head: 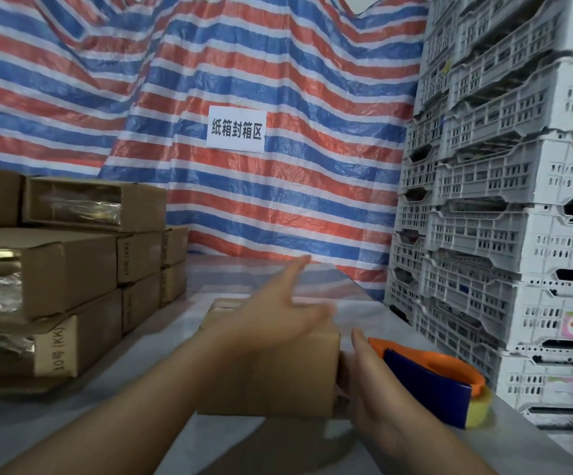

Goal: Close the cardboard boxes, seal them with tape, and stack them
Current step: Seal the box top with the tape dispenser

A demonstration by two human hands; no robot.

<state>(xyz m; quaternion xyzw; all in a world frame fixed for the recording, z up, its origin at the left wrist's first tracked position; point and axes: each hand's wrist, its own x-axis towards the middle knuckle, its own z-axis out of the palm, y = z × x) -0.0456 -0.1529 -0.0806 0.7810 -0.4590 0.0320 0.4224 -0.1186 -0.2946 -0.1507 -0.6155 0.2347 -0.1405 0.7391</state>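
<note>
A small closed cardboard box (288, 382) lies on the table in front of me. My left hand (278, 313) hovers over its top with fingers spread and straight, blurred by motion. Flat against the box's right end rests my right hand (367, 382), fingers straight. An orange and blue tape dispenser (439, 382) with a yellowish roll lies on the table just right of that hand. Several sealed cardboard boxes (66, 265) are stacked at the left.
Tall stacks of white plastic crates (504, 207) wall off the right side. A red, white and blue striped tarp (244, 63) hangs behind, with a white paper sign (236, 129). The table (72, 416) is covered in pale plastic sheet.
</note>
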